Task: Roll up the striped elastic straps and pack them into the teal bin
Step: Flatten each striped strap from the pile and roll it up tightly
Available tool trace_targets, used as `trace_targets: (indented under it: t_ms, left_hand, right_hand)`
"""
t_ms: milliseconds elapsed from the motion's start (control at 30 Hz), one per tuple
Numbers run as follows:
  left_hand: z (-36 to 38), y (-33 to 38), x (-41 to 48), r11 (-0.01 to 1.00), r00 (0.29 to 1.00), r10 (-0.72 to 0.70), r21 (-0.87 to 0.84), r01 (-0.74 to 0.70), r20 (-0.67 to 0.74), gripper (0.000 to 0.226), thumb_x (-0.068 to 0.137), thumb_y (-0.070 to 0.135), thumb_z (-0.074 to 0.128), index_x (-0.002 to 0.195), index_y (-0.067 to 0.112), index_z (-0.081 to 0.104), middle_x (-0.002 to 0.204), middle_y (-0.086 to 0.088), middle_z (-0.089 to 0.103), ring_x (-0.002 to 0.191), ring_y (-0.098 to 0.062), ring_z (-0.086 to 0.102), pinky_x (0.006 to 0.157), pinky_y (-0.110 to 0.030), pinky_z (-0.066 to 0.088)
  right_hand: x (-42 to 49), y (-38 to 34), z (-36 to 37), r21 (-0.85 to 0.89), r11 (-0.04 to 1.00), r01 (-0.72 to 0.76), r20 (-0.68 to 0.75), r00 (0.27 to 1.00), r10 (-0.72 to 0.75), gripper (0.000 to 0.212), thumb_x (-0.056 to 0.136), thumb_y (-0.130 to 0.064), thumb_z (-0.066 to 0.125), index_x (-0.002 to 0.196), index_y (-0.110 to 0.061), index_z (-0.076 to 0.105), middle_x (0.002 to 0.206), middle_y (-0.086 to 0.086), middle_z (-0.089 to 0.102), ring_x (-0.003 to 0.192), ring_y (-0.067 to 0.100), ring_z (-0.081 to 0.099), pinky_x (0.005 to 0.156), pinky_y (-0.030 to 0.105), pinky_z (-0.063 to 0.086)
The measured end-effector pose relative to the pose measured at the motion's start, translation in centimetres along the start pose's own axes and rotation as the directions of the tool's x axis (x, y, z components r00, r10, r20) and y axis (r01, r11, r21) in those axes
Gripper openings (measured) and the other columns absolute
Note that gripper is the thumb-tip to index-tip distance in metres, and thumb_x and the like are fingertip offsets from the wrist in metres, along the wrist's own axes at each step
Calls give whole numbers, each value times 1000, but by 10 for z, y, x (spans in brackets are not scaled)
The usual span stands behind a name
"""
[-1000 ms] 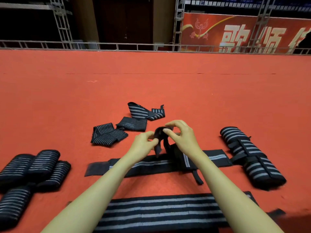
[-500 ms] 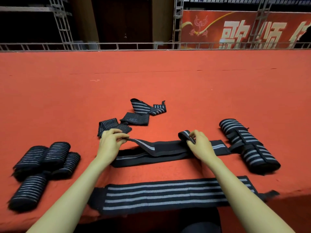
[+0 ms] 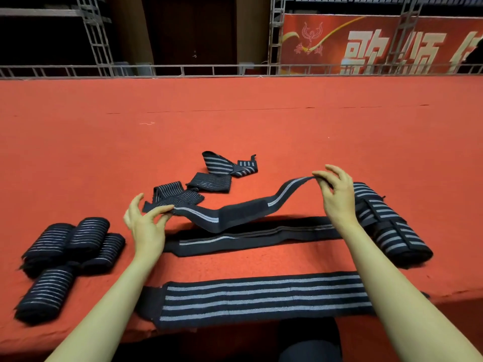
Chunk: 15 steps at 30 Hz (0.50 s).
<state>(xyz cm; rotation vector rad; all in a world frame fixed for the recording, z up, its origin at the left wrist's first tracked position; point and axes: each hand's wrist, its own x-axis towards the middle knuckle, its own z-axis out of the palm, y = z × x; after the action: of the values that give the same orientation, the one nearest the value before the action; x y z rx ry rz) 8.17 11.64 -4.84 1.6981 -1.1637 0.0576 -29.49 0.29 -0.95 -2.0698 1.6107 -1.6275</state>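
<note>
Nearest me, a wide striped strap (image 3: 261, 299) lies flat along the front edge of the red desk (image 3: 235, 121), its length running left to right. Just beyond it lies a narrower strap (image 3: 251, 237), also flat and also left to right.

Above that one I hold the strap I am working on (image 3: 240, 215). My left hand (image 3: 146, 226) pinches its left end between thumb and fingertips, other fingers spread. My right hand (image 3: 337, 197) pinches the right end the same way, but higher. The strap spans between both hands, sagging in the middle, clear of the desk. I cannot tell whether it joins the flat one below.

This matters for rolling: the long axis runs across me, so I judge the roll should start at one pinched end and travel sideways toward the other hand. Neither hand is plainly nearer.

Finished rolls (image 3: 65, 246) sit to the left, and a bigger rolled bundle (image 3: 386, 226) lies behind my right wrist. Farther off lie loose folded straps (image 3: 203, 178). The teal bin is not in view.
</note>
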Motion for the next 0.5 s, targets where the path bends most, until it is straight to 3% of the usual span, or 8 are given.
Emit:
trace_targets:
  t_ms: [67,167,233,300,400,467,500]
  left_hand:
    - [-4,-11,-7,990,983,-138,-10,140,119,20,82,5,68,98,14,75,143,-18,36,134,-31,31,111,-31,20]
    - [-7,-27,-16,977,948,-214,47,209,235,29,79,-3,65,102,12,74,134,-20,49,129,-28,41,108,-33,28]
    - [-7,-27,-17,967,943,-247,0,253,223,38,75,-9,57,103,10,73,125,-18,57,121,-27,48,105,-35,33]
    - [-8,-20,-14,907,913,-350,-168,386,209,36,77,-6,51,105,8,70,113,-16,64,105,-25,56,96,-37,41]
    - [-9,-13,-7,784,859,-483,-351,511,172,24,84,6,54,102,15,66,106,-8,65,102,-25,59,93,-38,44]
    - [-10,-14,-6,772,856,-498,-379,509,136,28,81,1,62,104,17,64,110,-7,63,99,-22,59,92,-36,46]
    - [-10,-15,-7,775,855,-501,-372,512,133,35,78,-5,63,106,17,62,113,-7,61,98,-20,58,91,-35,46]
  right_hand:
    - [-9,18,4,-167,986,-13,153,987,39,20,89,-9,62,99,-20,76,129,12,57,127,35,41,109,43,29]
    - [-28,30,7,-420,907,-44,462,849,255,38,91,-4,50,109,-29,72,141,4,48,138,30,27,111,50,23]
    - [-34,27,5,-490,867,-92,507,779,369,44,88,-2,44,109,-30,71,144,1,45,139,26,24,111,51,21]
    - [-38,21,3,-553,826,-107,493,758,428,41,87,-5,44,103,-28,73,144,0,44,139,26,22,111,52,17]
    - [-41,15,10,-533,846,-30,494,800,340,34,85,-18,44,104,-24,72,134,3,52,133,28,32,109,46,24]
    - [-43,10,19,-362,931,35,536,825,178,46,80,-37,39,109,-18,68,125,5,57,128,30,40,108,41,29]
    - [-43,7,24,-281,958,54,583,803,125,48,81,-42,41,115,-17,64,128,5,56,132,31,37,111,42,26]
